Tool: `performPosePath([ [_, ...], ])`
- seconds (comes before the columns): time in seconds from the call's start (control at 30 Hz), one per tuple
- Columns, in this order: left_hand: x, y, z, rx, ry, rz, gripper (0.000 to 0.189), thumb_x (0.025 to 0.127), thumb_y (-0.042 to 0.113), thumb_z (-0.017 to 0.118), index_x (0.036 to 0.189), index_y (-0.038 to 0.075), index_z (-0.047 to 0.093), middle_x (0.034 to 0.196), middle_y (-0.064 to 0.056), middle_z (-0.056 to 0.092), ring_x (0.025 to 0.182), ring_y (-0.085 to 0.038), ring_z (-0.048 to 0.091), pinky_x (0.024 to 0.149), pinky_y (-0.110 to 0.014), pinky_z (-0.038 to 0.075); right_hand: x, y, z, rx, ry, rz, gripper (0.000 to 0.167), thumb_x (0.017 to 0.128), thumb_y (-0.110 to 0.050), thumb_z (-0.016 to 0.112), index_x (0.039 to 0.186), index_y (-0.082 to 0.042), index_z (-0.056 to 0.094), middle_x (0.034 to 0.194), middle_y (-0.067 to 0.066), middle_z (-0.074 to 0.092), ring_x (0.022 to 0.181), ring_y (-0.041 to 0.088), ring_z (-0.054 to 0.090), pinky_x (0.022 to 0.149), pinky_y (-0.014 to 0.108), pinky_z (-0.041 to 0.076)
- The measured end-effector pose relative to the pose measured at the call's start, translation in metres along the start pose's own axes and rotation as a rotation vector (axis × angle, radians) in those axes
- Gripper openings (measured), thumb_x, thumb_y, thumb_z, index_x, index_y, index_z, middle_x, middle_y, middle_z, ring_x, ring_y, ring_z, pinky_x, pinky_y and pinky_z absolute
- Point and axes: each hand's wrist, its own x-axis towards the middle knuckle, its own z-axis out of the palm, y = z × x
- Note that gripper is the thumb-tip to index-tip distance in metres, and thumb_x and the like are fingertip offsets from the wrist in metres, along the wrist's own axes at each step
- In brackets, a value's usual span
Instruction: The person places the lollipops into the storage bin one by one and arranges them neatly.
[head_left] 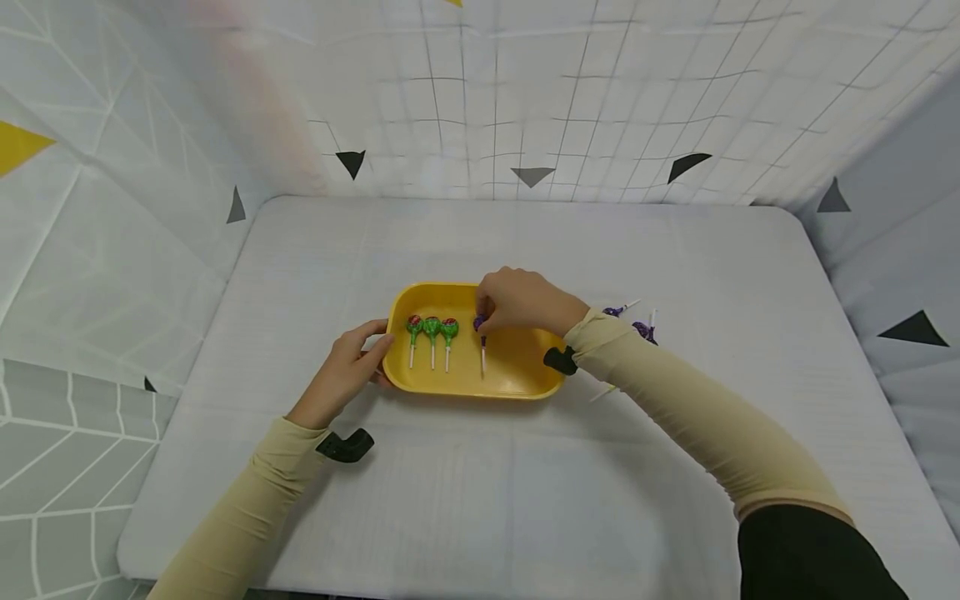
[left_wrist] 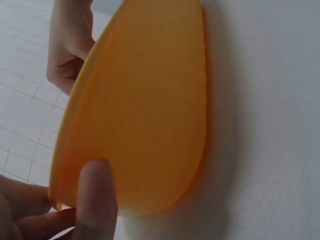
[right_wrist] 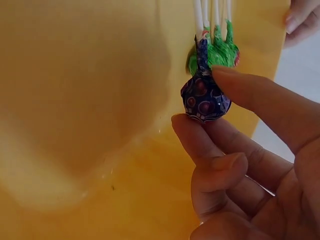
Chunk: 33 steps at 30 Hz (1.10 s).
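A yellow tray lies on the table, and my left hand grips its left end by the rim. In the left wrist view one finger lies against the tray's outer wall while others are at the rim. Three green lollipops with red tops lie in a row in the tray's left part, sticks toward me. To their right, my right hand pinches a purple lollipop by its wrapped head, over the tray. Its white stick points toward me, parallel to the green ones.
Right of the tray, partly behind my right forearm, lie more purple lollipops and a white stick with a yellow bit. The white table is bounded by hanging white sheets at the back and sides.
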Motion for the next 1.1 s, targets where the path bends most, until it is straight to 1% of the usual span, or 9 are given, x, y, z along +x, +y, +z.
performPosePath([
  [0.17,0.001,-0.001,-0.001,0.000,-0.002,0.006,0.048,0.112,0.023,0.047,0.155,0.001,0.043,0.134,-0.030,0.062,0.071,-0.033,0.072,0.070,-0.032,0.064,0.009,-0.002,0.005,-0.008,0.001,-0.020,0.020,0.088,-0.033,0.084,0.095,-0.015,0.079,0.097,-0.001,0.077,0.087,0.016,0.068,0.075,0.032,0.059],
  [0.43,0.001,-0.002,-0.002,-0.006,-0.004,0.009,0.047,0.112,0.023,0.047,0.154,0.001,0.044,0.133,-0.030,0.062,0.071,-0.033,0.073,0.070,-0.030,0.064,0.021,-0.006,0.014,-0.055,-0.004,-0.033,0.019,0.089,-0.034,0.083,0.094,-0.016,0.078,0.094,-0.001,0.075,0.079,0.015,0.064,0.068,0.030,0.055],
  [0.67,0.001,-0.002,-0.002,-0.015,-0.008,0.007,0.048,0.112,0.024,0.047,0.154,0.001,0.043,0.136,-0.030,0.061,0.073,-0.037,0.073,0.071,-0.030,0.064,0.025,-0.012,0.016,-0.069,-0.007,-0.016,0.019,0.090,-0.033,0.082,0.095,-0.015,0.077,0.094,0.000,0.074,0.081,0.017,0.065,0.068,0.031,0.056],
  [0.87,0.001,-0.002,-0.002,-0.021,-0.006,0.008,0.048,0.112,0.025,0.047,0.154,0.001,0.044,0.135,-0.030,0.062,0.073,-0.040,0.073,0.071,-0.030,0.064,0.026,-0.013,0.017,-0.081,-0.009,-0.010,0.019,0.090,-0.033,0.082,0.096,-0.015,0.077,0.095,-0.001,0.074,0.081,0.017,0.066,0.068,0.031,0.056],
  [1.1,0.002,-0.002,-0.002,-0.029,-0.007,0.006,0.048,0.112,0.024,0.047,0.154,0.001,0.043,0.133,-0.031,0.062,0.073,-0.038,0.073,0.071,-0.032,0.065,0.027,-0.013,0.018,-0.074,-0.007,-0.006,0.019,0.090,-0.032,0.082,0.095,-0.014,0.076,0.094,0.000,0.074,0.080,0.017,0.065,0.068,0.031,0.056],
])
